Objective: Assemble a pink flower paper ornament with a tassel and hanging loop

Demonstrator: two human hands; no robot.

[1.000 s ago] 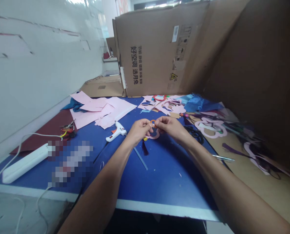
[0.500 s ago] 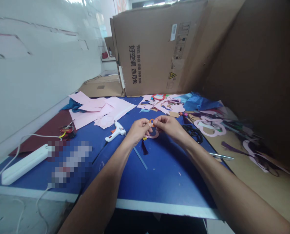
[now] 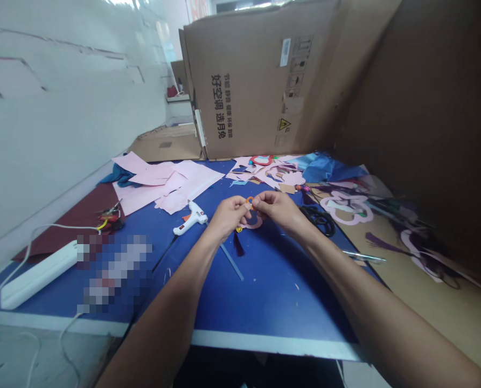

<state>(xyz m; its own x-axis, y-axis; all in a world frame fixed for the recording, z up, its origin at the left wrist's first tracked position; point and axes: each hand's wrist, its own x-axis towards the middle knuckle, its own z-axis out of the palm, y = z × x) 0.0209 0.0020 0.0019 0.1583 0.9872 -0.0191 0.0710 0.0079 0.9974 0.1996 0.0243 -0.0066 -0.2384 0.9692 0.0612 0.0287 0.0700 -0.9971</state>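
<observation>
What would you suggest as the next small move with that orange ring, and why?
I would probably lower the orange ring onto the pink cutout below it, since the left hand and right hand pinch it above that piece, and the glue gun lies nearby.

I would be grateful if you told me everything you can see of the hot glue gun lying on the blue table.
The hot glue gun is white plastic by its look, with an orange trigger beside its short grip. It lies on its side on the blue table, grip pointing away from the person, and no hand holds it. Its right end stops just short of the left hand. The nozzle is too small to make out.
</observation>
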